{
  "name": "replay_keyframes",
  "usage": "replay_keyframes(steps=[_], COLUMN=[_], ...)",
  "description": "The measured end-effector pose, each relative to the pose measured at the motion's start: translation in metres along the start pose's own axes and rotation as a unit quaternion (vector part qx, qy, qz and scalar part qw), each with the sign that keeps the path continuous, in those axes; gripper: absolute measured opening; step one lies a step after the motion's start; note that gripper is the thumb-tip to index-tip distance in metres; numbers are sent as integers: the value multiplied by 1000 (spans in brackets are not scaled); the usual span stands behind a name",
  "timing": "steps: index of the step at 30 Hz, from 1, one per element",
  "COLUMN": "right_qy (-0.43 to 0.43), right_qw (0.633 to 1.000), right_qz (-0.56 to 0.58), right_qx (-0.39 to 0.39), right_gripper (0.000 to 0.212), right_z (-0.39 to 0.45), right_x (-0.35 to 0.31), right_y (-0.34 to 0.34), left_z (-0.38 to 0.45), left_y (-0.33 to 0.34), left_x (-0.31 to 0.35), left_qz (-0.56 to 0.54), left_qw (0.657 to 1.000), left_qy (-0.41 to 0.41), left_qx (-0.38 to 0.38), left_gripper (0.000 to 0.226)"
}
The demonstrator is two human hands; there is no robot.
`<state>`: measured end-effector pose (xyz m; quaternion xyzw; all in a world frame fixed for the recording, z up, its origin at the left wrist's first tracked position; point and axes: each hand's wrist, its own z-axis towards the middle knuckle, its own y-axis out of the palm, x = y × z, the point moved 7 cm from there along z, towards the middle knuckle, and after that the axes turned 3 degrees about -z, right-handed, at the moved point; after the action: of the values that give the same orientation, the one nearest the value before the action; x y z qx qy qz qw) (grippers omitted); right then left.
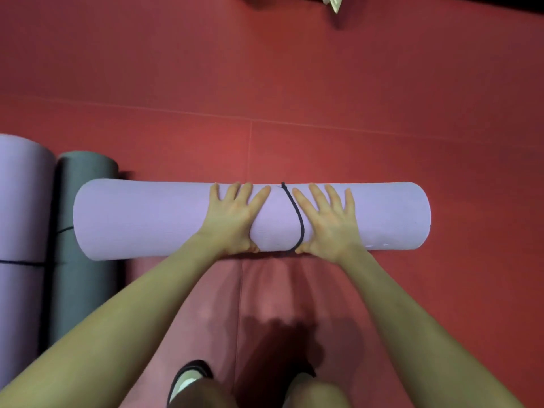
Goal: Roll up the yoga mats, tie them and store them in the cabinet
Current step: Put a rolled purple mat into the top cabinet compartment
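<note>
The rolled lilac mat (164, 219) lies crosswise on the red floor (323, 83), its long axis running from 9 o'clock to 3 o'clock in front of the person. The left hand (232, 219) and the right hand (329, 222) rest flat on top of the roll, fingers straight and spread, gripping nothing; this downward pressure probably keeps the roll from springing open. A dark cord (295, 213) passes over the roll between the hands, just beside the right hand, and continues under the near edge; whether it is knotted cannot be seen. At 9 o'clock, a grey rolled mat (85, 231) and a second lilac rolled mat (20, 201) lie side by side, each crossed by a dark tie. No cabinet is in view.
</note>
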<state>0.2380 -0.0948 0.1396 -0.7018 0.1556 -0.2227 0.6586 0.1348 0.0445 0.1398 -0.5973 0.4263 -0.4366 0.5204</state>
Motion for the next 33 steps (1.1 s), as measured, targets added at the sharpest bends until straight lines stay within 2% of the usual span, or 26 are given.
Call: replay_keyframes(steps=[10, 16, 23, 27, 33], right_qy=[28, 52, 49, 67, 43], right_qw=[999, 997, 993, 990, 988], right_qz=[33, 10, -7, 10, 9], right_qx=[24, 51, 104, 125, 145], right_gripper=[123, 125, 132, 130, 127], right_z=[60, 102, 172, 226, 326], right_x=[34, 52, 103, 160, 250], right_y=[-302, -448, -544, -578, -623], left_z=[35, 60, 136, 212, 335], left_y=[-307, -462, -570, -613, -675], left_x=[-21, -43, -51, -50, -46], left_qz=[23, 31, 67, 93, 114], left_qw=[1000, 997, 994, 990, 983], left_qy=[9, 28, 38, 44, 43], left_qx=[1, 59, 71, 96, 134], left_gripper=[121, 122, 120, 121, 117])
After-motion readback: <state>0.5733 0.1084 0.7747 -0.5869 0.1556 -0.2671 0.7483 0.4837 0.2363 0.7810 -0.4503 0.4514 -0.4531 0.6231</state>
